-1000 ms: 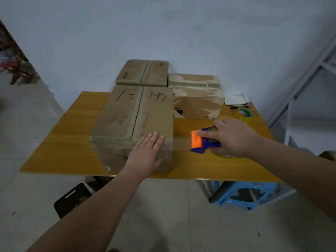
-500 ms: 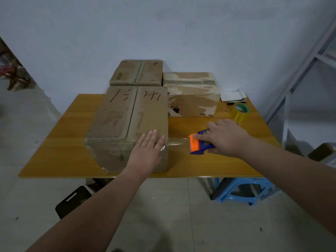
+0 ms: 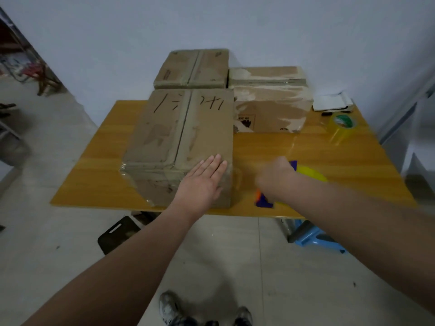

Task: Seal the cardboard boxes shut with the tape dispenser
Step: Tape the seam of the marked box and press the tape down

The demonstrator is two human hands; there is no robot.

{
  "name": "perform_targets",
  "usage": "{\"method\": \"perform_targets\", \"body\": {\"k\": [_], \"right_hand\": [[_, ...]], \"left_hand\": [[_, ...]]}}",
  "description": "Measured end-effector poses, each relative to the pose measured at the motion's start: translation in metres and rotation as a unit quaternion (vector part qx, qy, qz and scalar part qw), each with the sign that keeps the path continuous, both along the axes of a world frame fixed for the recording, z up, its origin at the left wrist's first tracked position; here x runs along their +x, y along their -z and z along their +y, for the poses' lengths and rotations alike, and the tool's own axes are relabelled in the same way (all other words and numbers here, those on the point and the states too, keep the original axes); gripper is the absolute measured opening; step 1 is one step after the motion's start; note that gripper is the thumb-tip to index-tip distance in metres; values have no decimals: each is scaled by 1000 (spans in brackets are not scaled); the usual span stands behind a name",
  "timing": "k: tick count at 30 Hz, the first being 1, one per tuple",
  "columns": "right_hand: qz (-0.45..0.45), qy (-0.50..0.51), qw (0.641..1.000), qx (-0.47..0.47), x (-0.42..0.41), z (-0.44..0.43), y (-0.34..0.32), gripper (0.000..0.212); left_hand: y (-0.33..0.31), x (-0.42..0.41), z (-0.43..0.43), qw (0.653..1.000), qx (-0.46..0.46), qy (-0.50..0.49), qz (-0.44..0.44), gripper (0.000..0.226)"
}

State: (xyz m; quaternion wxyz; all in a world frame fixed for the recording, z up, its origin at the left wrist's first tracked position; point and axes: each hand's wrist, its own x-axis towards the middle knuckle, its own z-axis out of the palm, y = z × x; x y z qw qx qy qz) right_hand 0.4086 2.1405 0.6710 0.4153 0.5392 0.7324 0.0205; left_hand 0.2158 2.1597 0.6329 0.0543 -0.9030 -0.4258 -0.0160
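A large cardboard box [image 3: 181,137] with black marker writing on its flaps stands at the table's near left. My left hand [image 3: 202,182] lies flat with straight fingers on the box's near right corner, over a strip of clear tape. My right hand [image 3: 275,177], blurred by motion, grips the blue and orange tape dispenser [image 3: 264,200] just right of the box. The dispenser points down at the table, and its yellowish tape roll [image 3: 310,172] shows behind my wrist.
Two more cardboard boxes, one [image 3: 193,68] at the back and one [image 3: 270,100] to the right, stand on the yellow wooden table [image 3: 329,161]. A spare tape roll [image 3: 342,128] and white papers [image 3: 332,102] lie far right. A blue stool [image 3: 315,238] stands under the table.
My right hand has tilted the dispenser downward and brought it a little nearer the table's front edge. My left hand has stayed pressed on the box.
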Motion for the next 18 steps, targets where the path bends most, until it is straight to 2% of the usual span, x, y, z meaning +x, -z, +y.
{"method": "perform_targets", "body": {"k": [1,2,5,8,11,12,13,15,16,17,18], "right_hand": [[-31,18,998,-43,9,-10,15,19],[-24,53,996,-68,25,-19,33,21],[172,175,969,-14,73,-25,49,36],[264,195,941,83,89,-4,56,47],[357,251,894,100,79,13,66,61],[407,292,859,104,77,15,74,65],[468,342,807,110,73,15,82,67],[577,437,677,131,65,13,101,70],[604,479,622,140,61,12,111,73],[608,521,581,147,58,11,122,76],[598,558,555,153,55,9,132,77]], "left_hand": [[0,-1,-1,1000,-10,1,-3,61],[3,-2,0,1000,-14,1,-13,61],[6,-1,-3,999,-10,-6,-41,62],[6,6,-10,997,2,-29,-67,64],[8,16,-16,995,31,-59,-71,67],[11,19,-17,994,39,-68,-81,66],[11,22,-17,992,45,-71,-90,65],[12,23,-15,991,57,-74,-98,65],[13,21,-14,990,62,-74,-101,65],[13,20,-13,990,66,-72,-102,65],[13,19,-13,990,66,-66,-101,66]]}}
